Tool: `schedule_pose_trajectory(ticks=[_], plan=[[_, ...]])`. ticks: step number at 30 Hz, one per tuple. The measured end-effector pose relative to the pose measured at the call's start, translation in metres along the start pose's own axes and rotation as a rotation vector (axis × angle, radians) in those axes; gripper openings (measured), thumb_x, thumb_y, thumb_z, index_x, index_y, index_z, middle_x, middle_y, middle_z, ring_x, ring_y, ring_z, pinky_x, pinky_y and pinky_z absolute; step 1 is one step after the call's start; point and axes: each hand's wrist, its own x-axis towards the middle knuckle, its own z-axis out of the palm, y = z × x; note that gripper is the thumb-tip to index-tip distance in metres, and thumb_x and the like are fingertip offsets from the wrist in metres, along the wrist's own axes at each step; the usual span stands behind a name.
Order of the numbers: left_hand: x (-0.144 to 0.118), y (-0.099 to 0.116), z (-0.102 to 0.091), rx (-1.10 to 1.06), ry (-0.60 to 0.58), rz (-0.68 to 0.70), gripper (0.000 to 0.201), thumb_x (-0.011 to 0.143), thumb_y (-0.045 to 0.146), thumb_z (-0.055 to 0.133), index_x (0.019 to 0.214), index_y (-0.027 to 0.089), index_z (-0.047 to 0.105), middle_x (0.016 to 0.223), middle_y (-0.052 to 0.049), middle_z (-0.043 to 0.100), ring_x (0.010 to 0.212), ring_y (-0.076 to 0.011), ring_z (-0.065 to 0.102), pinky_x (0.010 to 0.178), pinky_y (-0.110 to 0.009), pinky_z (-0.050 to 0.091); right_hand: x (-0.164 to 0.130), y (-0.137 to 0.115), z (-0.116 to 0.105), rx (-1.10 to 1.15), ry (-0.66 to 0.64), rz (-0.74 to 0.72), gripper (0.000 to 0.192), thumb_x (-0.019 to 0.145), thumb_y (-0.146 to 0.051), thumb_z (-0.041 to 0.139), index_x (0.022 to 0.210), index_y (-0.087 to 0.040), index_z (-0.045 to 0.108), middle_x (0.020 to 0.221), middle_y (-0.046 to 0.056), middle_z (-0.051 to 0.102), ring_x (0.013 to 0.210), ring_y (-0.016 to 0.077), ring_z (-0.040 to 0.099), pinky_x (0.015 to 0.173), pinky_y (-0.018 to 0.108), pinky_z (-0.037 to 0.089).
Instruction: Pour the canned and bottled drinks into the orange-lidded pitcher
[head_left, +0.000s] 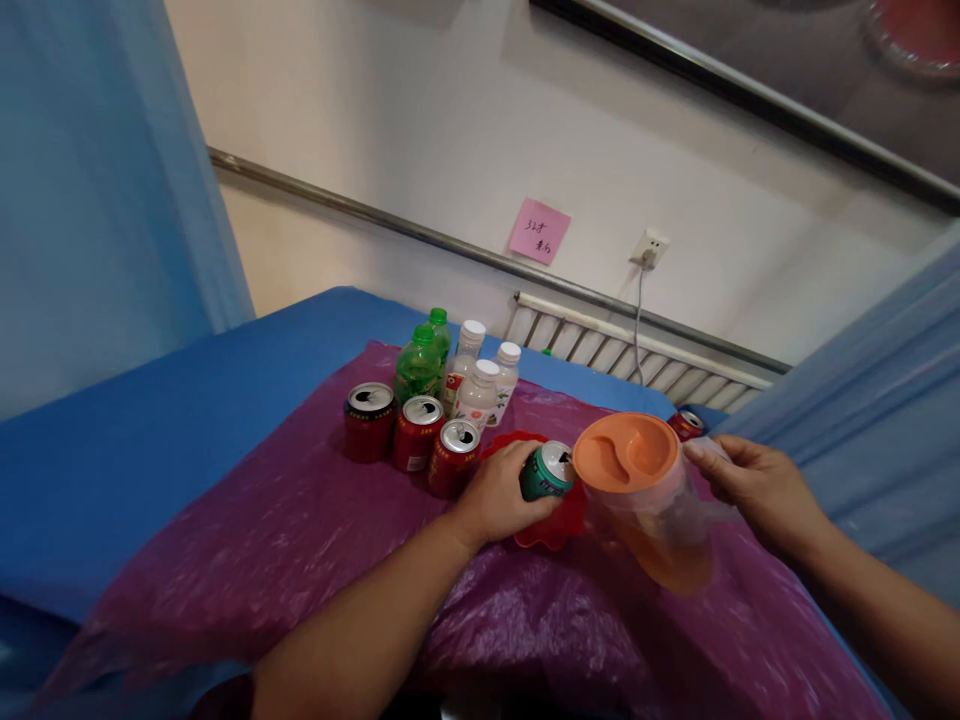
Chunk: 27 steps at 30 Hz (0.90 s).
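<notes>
Soft, even indoor light is falling across the crinkled purple plastic sheet, which is glinting faintly; shadows are staying weak, and edges are bowing and blurring slightly toward the corners.

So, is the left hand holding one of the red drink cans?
No, the left hand grips a green metal can over a red plastic bowl, while the three red cans stand apart, untouched.

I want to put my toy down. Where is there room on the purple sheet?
The purple sheet is bare left of and below the red cans, nearer the camera. The blue cloth further left is bare too. It is crowded around the bottles, green can and orange-lidded pitcher.
</notes>
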Motion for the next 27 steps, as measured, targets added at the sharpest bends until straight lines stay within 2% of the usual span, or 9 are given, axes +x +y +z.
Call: schedule_pose_trajectory(ticks=[8, 17, 22, 27], plan=[[0.0003, 0.0021, -0.0006, 0.002, -0.001, 0.002, 0.058, 0.071, 0.024, 0.078, 0.127, 0.022, 0.064, 0.125, -0.009, 0.07, 0.117, -0.0321, 0.066, 0.103, -0.047, 0.053, -0.0005, 0.0009, 0.0006, 0.007, 0.009, 0.001, 0.058, 0.063, -0.074, 0.078, 0.053, -0.021, 0.058, 0.05, -0.003, 0.044, 0.049, 0.0113, 0.036, 0.045, 0.026, 0.031], [-0.0002, 0.0045, -0.0016, 0.011, 0.0, 0.001, 0.056, 0.072, 0.026, 0.079, 0.126, 0.021, 0.064, 0.124, -0.01, 0.071, 0.116, -0.0321, 0.066, 0.102, -0.047, 0.053, 0.001, 0.0024, 0.0011, 0.016, 0.018, 0.014, 0.057, 0.06, -0.076, 0.079, 0.055, -0.021, 0.064, 0.05, -0.003, 0.044, 0.05, 0.0114, 0.035, 0.045, 0.026, 0.029], [0.0002, 0.0032, -0.001, 0.013, 0.005, -0.011, 0.056, 0.072, 0.027, 0.08, 0.125, 0.021, 0.064, 0.124, -0.01, 0.071, 0.117, -0.0322, 0.066, 0.102, -0.046, 0.053, -0.0002, -0.0006, 0.0028, 0.022, 0.022, 0.016, 0.061, 0.058, -0.078, 0.079, 0.05, -0.021, 0.057, 0.049, -0.003, 0.043, 0.049, 0.0109, 0.035, 0.044, 0.026, 0.029], [0.0012, 0.0016, -0.001, 0.02, 0.004, 0.002, 0.057, 0.07, 0.025, 0.08, 0.125, 0.022, 0.064, 0.125, -0.01, 0.071, 0.117, -0.0322, 0.066, 0.101, -0.046, 0.054, -0.0006, 0.0, 0.0024, 0.001, 0.016, 0.002, 0.059, 0.061, -0.077, 0.078, 0.053, -0.02, 0.06, 0.05, -0.003, 0.045, 0.05, 0.0114, 0.036, 0.045, 0.026, 0.031]])
